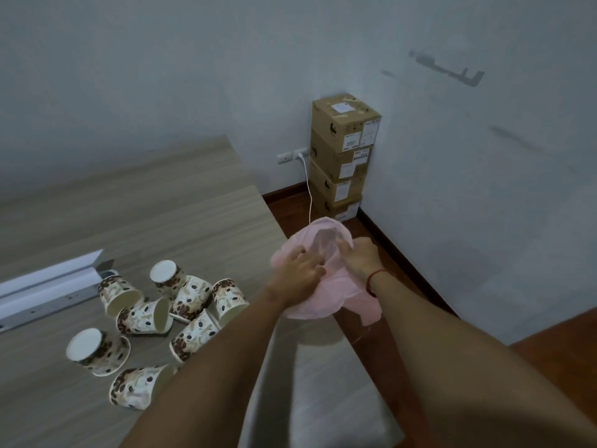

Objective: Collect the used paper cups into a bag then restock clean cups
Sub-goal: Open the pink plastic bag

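Hands, left (298,270) and right (360,258), on one pink bag (318,302); eight cups (190,297) nearby.

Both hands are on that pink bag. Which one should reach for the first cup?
The left hand, probably: the cups lie on the table to its side, the nearest just beside its forearm. The right hand could hold the bag open.

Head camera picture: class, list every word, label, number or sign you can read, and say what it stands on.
Nothing here can be read.
Stacked cardboard boxes: white labels and dark printed marks, too small and blurred to read.
Long white box: small dark marks, too blurred to read.
Paper cups: coffee-bean pattern only, no words visible.
Pink bag: no print visible.
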A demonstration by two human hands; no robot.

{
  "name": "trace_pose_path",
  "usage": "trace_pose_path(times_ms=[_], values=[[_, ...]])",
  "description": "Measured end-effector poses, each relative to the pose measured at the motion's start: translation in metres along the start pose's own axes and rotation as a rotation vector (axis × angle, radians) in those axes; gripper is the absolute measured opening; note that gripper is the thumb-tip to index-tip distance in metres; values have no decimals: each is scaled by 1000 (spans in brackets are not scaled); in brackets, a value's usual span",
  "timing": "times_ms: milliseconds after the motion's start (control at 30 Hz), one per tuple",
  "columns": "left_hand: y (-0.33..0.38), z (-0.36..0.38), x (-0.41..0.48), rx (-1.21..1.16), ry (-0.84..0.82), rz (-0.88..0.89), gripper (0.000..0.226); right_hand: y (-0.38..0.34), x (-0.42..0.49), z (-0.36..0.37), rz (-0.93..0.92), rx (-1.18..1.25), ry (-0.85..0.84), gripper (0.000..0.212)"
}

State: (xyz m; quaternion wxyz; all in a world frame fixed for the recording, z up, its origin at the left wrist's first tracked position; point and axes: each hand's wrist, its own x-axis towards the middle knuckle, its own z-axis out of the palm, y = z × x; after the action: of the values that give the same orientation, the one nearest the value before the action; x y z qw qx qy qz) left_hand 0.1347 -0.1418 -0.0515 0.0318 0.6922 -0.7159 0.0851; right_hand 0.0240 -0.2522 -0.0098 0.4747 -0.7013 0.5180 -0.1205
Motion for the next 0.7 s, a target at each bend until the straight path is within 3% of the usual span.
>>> trace_pose_path(times_ms=[67,167,233,300,400,467,533,567,633,700], values=[[-8,0,1,-19,-244,-138,63,3,-2,-2,-51,-47,-64,28],[-25,4,-2,69,-547,-453,115,12,0,-16,-83,-175,-66,43],[-36,3,-7,63,-686,-618,127,27,4,-32,-56,-229,-7,43],[-42,-2,-13,129,-773,-701,123,42,5,-46,-26,-230,77,33],[-33,-12,-6,122,-736,-752,116,44,2,-46,-27,-181,109,26],[-17,-16,5,27,-589,-712,88,35,0,-34,-36,-176,112,34],[3,-17,15,-145,-436,-598,54,24,-1,-22,-18,-144,128,26],[13,-19,14,-315,-468,-573,45,20,-1,-17,-3,-114,145,19],[31,-16,9,-543,-715,-602,41,16,-2,-13,32,-79,188,18],[38,-6,-3,-502,-894,-598,45,19,-2,-15,43,-81,207,22]])
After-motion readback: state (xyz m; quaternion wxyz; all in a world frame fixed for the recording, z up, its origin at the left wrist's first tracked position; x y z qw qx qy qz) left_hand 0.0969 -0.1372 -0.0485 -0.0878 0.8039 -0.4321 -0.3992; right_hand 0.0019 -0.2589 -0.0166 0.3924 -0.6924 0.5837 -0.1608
